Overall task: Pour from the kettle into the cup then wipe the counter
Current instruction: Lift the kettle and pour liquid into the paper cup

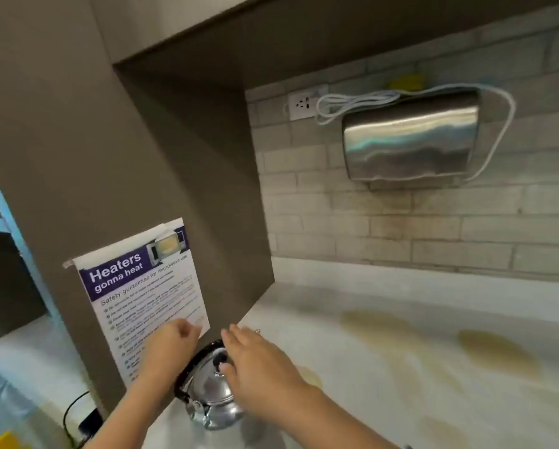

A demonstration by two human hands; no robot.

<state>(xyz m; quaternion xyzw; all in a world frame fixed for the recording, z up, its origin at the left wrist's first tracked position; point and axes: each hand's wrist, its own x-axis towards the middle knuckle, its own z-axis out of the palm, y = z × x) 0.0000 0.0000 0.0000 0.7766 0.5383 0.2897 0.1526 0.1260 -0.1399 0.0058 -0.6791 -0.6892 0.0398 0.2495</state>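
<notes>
The steel kettle (211,396) is parked on the pale surface (385,367). 2 hands are hovered over it: left hand (171,343) loosely curled, right hand (255,361) spread flat, nothing gripped.

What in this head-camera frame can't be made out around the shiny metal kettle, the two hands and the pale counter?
- Shiny metal kettle: its right side and spout are hidden by the right hand.
- Cup: none in view.
- Left hand: motion blur hides whether it grips the kettle's black handle.
- Safety poster: small print is unreadable.
- Pale counter: cut off by the bottom and right edges.
</notes>
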